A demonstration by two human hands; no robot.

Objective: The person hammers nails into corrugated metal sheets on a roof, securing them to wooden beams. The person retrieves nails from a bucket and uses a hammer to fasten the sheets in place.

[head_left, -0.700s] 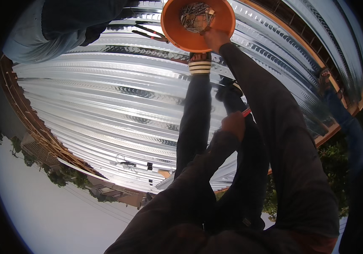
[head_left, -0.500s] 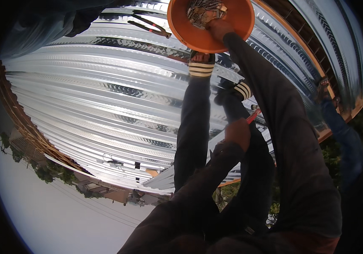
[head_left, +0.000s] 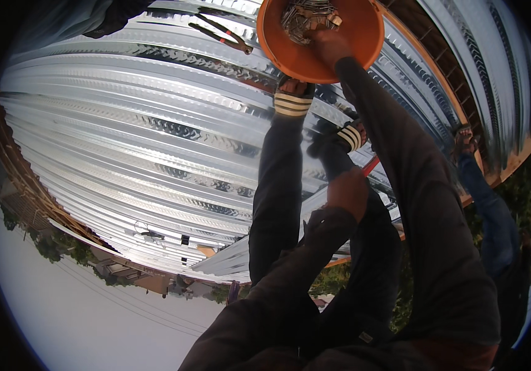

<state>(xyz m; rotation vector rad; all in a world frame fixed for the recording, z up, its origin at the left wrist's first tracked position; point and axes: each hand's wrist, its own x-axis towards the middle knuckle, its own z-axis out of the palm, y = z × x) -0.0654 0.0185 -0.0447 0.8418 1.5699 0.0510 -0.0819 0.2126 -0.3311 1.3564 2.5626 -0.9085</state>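
My right hand [head_left: 330, 46] reaches into an orange bucket [head_left: 364, 40] at the top of the view. Its fingers curl down at a heap of metal nails [head_left: 305, 15], and the fingertips are hidden. Lower down, in front of my thigh, my left hand [head_left: 347, 195] is closed around the red handle of a hammer [head_left: 371, 166]. My right sleeve covers the hammer's far end. Left of the bucket, long-handled pincers [head_left: 222, 34] with red bands lie on the ribbed metal sheets [head_left: 123, 117].
My feet in striped slides [head_left: 293, 104] stand on the sheets below the bucket. At right, another person's foot [head_left: 464, 139] rests beside an orange edge beam and a gap [head_left: 423, 31]. Grey fabric [head_left: 61, 21] hangs at upper left. The roof's edge [head_left: 36, 185] curves along the left.
The bucket, pincers and sheets have shifted slightly in the view. My right hand stays among the nails. Less of the hammer shows past my right sleeve now.
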